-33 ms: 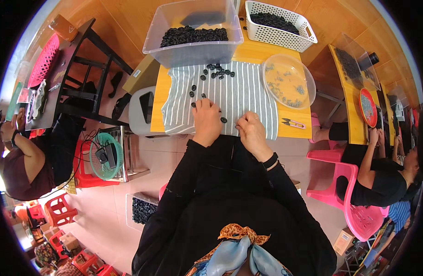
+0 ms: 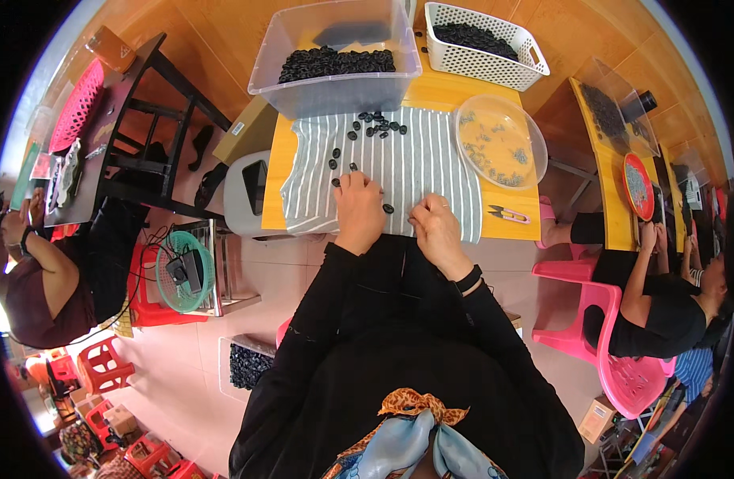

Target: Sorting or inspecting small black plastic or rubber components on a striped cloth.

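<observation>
Here a small black piece lies between both hands' unclenched, empty grips.

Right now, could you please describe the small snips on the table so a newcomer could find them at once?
Start at the yellow table and its striped cloth. Just right of the cloth's near corner, below the round clear dish, lie the snips. They are the only metal tool there, with yellow and pink handles.
</observation>
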Demonstrator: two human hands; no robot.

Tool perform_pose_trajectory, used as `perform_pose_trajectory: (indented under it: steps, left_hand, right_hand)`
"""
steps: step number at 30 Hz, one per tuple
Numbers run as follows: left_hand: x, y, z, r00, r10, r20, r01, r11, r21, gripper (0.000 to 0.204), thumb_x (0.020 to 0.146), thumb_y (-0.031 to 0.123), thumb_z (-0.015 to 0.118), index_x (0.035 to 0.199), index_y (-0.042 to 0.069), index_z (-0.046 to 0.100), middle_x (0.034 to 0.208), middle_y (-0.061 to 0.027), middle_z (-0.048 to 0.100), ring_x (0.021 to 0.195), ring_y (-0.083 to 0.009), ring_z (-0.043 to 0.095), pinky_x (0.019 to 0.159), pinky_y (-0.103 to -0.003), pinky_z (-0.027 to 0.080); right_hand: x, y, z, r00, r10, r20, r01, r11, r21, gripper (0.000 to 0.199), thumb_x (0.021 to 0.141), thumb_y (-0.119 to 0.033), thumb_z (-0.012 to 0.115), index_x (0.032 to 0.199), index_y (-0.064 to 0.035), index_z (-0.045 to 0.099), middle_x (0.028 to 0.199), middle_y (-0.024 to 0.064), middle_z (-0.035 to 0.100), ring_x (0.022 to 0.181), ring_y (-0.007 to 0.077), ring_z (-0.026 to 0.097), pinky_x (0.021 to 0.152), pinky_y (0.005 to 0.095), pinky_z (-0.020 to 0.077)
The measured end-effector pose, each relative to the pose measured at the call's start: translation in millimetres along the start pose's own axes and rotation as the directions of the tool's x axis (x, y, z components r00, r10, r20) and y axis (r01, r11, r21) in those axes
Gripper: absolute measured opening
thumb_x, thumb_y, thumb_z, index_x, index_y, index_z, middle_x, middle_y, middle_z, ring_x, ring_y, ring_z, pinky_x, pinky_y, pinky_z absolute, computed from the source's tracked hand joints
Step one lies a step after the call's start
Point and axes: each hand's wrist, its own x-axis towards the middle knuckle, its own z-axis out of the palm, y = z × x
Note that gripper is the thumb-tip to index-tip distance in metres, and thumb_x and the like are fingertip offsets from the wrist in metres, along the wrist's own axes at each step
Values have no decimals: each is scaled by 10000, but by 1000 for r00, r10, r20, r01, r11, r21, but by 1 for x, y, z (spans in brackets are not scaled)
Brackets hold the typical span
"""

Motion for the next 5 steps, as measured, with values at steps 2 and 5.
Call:
perform_pose_trajectory:
  steps: [2,5]
  left_hand:
    - [1,-5,6,998,15,-58,-18,998,-56,50,715,26,630,764,22,619,924,-113,543,936,-311,478,771,-440,362]
    - [3,-13,11,988,17,-152,-59,959,-277,116,761,44,602,872,27,630,966,-126,563,953,-325,480,784,-450,363]
  right_hand:
    - [1,0,1,1000,-16,-15,16,999,-31,53,688,-1,607,711,-19,562,778,133,470,800,333,523,635,409,445]
    - [0,7,5,999,-52,8,52,993,-110,101,675,-7,612,760,-30,562,818,149,476,841,336,518,672,395,454]
